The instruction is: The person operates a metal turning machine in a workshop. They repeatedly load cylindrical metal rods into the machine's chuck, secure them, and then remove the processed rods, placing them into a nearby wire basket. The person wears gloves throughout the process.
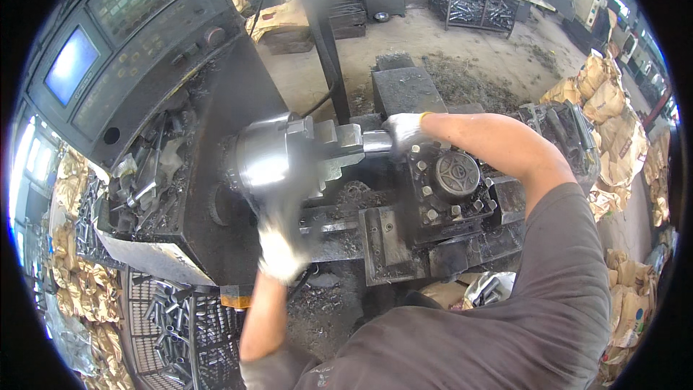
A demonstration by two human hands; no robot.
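A shiny lathe chuck (271, 155) with stepped jaws (343, 143) sits at the centre left. A short, smooth metal cylinder (377, 142) sticks out to the right from between the jaws. My right hand (404, 132), in a white glove, is closed around the cylinder's outer end, beside the tool post (456, 175). Below the chuck is my left hand (284, 251), also gloved. Motion smears its fingers and the space up to the chuck's lower side, so whether it holds anything cannot be made out.
A control panel (133, 43) with a lit screen rises at the left. Metal offcuts lie on the ledge beneath it, and a crate of metal tubes (170, 325) stands below. The carriage (393, 245) lies before me. Brown paper sacks (613, 130) are piled at the right.
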